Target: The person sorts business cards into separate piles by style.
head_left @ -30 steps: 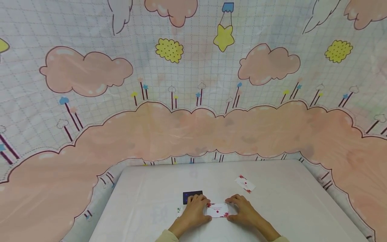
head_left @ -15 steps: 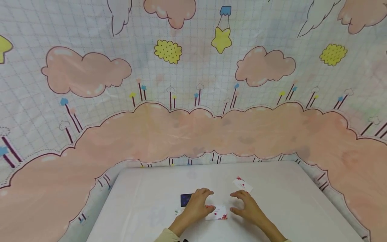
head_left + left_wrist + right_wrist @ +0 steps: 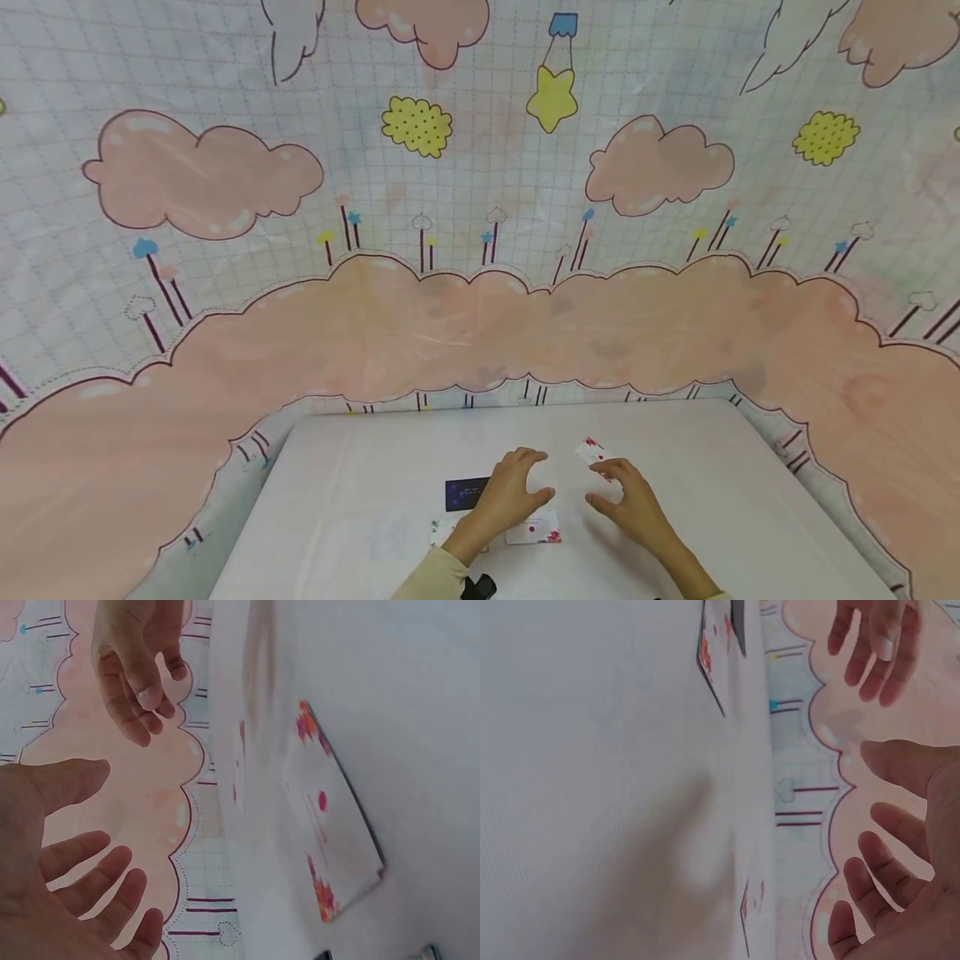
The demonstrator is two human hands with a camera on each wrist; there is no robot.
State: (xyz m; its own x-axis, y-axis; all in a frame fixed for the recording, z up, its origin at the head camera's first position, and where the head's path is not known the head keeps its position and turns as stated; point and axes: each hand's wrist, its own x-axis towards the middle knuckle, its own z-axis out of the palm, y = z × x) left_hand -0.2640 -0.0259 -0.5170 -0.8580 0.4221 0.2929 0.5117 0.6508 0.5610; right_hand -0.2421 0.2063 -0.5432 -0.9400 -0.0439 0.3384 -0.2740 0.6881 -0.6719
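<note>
A white card with red flowers point(image 3: 538, 529) lies flat on the white table point(image 3: 360, 467), just below my two hands. My left hand point(image 3: 517, 487) hovers over it with its fingers spread and holds nothing. My right hand point(image 3: 626, 496) hovers to the right, fingers loose and empty, its fingertips near a second flowered card point(image 3: 589, 451). In the left wrist view the card point(image 3: 330, 840) lies apart from my left hand point(image 3: 75, 877). The right wrist view shows my right hand point(image 3: 907, 847) raised off the tabletop.
A dark card point(image 3: 463, 493) lies to the left of my left hand, and a small card point(image 3: 438, 527) sits further left, partly hidden by the wrist. A cloud-patterned cloth point(image 3: 480, 317) hangs behind the table.
Both hands let go of the flowered card and lifted away from it, moving toward the far side. The card stays flat on the table.
</note>
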